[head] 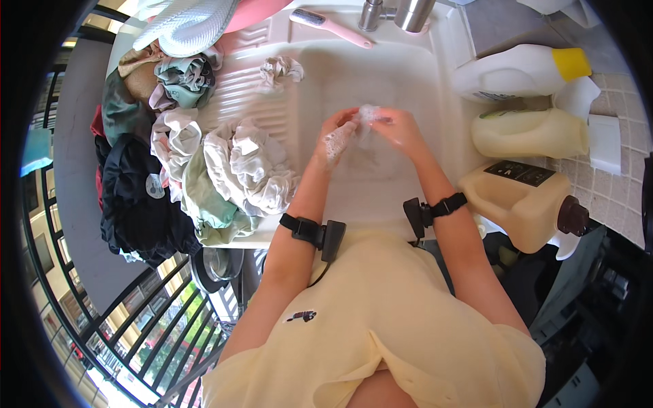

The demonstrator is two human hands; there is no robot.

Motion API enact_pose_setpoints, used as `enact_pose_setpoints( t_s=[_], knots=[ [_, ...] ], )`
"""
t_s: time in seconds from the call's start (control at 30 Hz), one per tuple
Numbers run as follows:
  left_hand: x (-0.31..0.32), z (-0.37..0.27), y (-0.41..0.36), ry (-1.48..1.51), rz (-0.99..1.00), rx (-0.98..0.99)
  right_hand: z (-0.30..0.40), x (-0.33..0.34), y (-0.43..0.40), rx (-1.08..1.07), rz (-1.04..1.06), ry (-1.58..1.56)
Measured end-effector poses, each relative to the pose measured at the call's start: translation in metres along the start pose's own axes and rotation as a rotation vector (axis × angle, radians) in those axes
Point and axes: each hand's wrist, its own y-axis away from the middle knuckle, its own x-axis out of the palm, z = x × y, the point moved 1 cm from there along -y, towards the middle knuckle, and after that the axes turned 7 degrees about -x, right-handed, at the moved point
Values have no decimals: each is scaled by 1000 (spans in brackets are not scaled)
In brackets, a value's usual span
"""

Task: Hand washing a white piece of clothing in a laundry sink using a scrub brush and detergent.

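Note:
Over the basin of a white laundry sink (380,194), my left hand (339,133) and my right hand (400,130) meet. Between their fingertips they pinch a small, foam-covered whitish piece of fabric (368,113); suds hide most of its shape. White lather also clings to the back of my left hand. A crumpled off-white cloth (280,70) lies at the top of the sink's ribbed washboard (245,102), left of the basin. Lower on the board, a heap of wet white cloth (257,163) rests beside a pale green garment (209,191).
A pink-handled brush (331,28) lies behind the basin near the metal faucet (371,15). Along the right rim lie a yellow-capped white bottle (510,71), a cream bottle (530,132) and a tan jug (520,204). Dark clothes (137,199) pile up at left, near a railing (137,316).

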Motion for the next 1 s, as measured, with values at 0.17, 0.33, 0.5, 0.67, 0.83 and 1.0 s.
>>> enact_pose_setpoints(
  t_s=[0.17,0.33,0.5,0.67,0.83,1.0],
  knots=[
    [5,-14,-1,-23,-6,153,18,-8,6,-112,-167,-358],
    [12,-33,5,44,119,242,27,-15,9,-5,-228,-821],
    [26,-33,3,702,173,101,30,-1,-2,-128,-448,-793],
    [28,6,-21,892,158,-29,92,39,7,-438,-463,25],
    [42,-15,3,702,218,-223,62,18,-22,-223,-671,-95],
    [34,-8,-5,644,138,-105,59,19,-11,-158,-609,-255]
  ],
)
